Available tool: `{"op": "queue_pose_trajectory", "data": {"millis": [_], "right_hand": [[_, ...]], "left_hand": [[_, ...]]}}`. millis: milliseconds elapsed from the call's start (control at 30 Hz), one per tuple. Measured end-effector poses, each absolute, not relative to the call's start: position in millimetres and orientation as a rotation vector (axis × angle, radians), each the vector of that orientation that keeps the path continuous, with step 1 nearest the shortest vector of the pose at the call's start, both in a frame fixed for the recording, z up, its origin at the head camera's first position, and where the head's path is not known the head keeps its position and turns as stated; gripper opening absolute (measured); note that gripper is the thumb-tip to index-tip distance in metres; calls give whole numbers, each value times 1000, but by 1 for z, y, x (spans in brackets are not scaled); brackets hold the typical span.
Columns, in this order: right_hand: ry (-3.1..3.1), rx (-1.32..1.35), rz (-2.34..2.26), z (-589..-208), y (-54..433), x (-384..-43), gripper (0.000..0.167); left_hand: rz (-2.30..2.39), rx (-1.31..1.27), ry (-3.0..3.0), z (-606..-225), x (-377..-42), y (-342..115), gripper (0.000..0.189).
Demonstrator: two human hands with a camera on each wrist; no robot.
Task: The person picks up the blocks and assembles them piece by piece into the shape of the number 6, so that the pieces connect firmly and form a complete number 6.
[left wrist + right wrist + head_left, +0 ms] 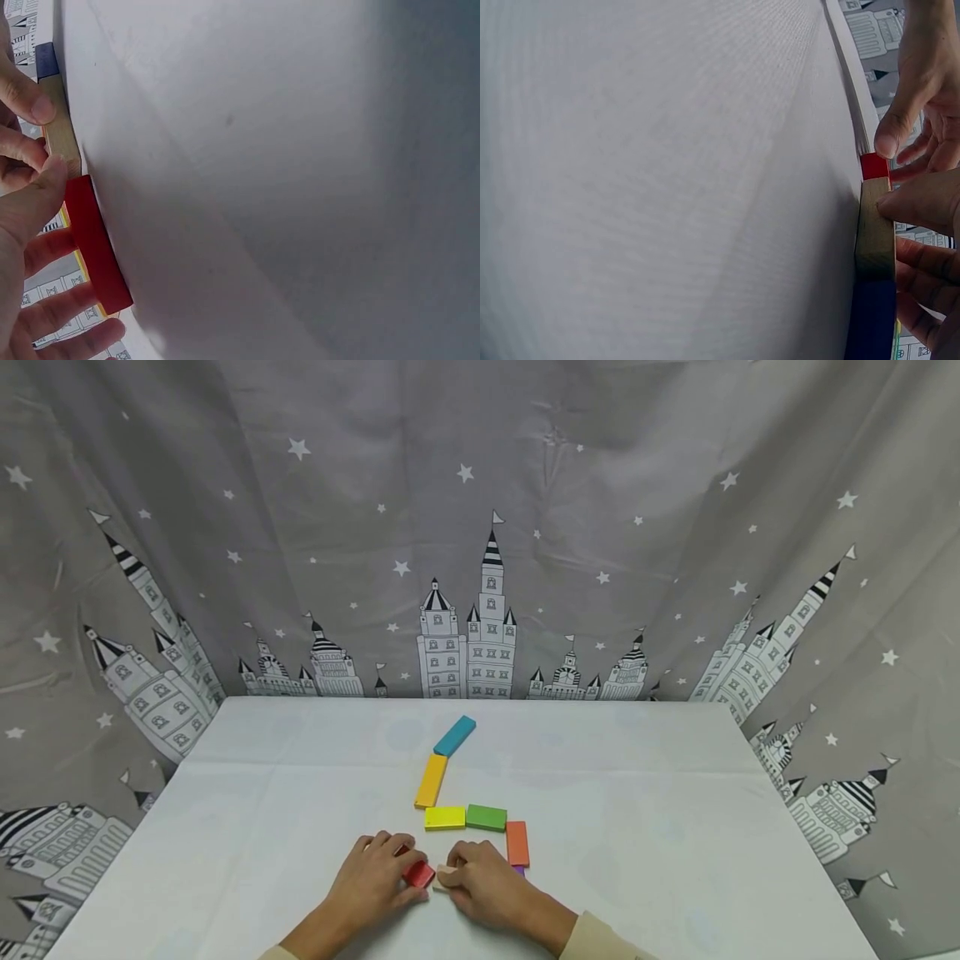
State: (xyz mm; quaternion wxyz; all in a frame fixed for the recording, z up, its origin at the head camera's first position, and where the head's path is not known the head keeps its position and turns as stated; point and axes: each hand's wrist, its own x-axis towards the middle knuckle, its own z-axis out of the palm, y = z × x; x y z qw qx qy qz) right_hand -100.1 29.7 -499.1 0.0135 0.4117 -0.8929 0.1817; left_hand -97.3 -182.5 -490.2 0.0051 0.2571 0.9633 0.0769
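My left hand (378,872) holds a red block (418,874) between thumb and fingers, low in the middle of the white table. Just to its right, my right hand (487,883) pinches a plain wooden block (876,229) whose end meets the red one. In the left wrist view the red block (97,247), the wooden block (62,131) and a dark blue block (46,60) form a line end to end. From above, the right hand covers most of that last block, and only a purplish corner (519,869) shows.
An orange block (517,843), green block (486,817), yellow block (446,817), amber block (431,781) and teal block (455,736) run in a bent chain up the white table (637,810). A grey curtain (337,527) with printed castles hangs behind.
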Motion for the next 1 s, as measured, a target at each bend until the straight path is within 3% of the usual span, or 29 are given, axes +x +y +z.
{"op": "queue_pose_trajectory", "data": {"millis": [500, 1000], "right_hand": [[-2834, 1271, 595, -501, 30, -101, 25], [-2853, 1274, 622, -501, 31, -102, 26]], "left_hand": [[460, 781, 2849, -489, -108, -182, 34], [500, 971, 2830, -487, -116, -192, 29]]}}
